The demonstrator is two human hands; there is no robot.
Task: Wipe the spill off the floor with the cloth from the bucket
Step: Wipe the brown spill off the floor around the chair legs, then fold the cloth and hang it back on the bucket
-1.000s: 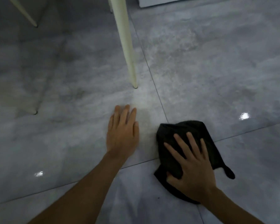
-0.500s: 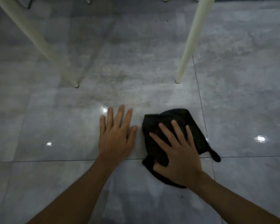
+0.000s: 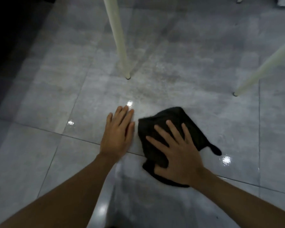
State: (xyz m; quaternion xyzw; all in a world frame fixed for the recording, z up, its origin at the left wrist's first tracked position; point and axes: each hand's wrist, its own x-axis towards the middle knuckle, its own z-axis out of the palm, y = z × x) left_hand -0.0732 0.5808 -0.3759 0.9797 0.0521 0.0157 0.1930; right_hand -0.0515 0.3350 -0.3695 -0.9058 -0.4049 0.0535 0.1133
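Observation:
A black cloth [image 3: 169, 119] lies crumpled on the glossy grey tiled floor [image 3: 204, 63], low in the middle of the head view. My right hand [image 3: 179, 155] presses flat on the cloth with fingers spread, covering its near half. Just to the left, my left hand [image 3: 119, 133] rests palm down on the bare tile, fingers together and holding nothing. The tile around the cloth shines wet, with a dull smeared patch [image 3: 148, 91] beyond the hands. No bucket is in view.
Two pale furniture legs stand on the floor beyond the hands: one [image 3: 120, 46] straight ahead, another [image 3: 260, 68] slanting in from the right. A dark area [image 3: 10, 38] fills the far left. Tile joints run across under my hands.
The view has swung, so the furniture legs sit further right. My right hand has carried the cloth leftward across the tile, close beside my left hand, which stays planted.

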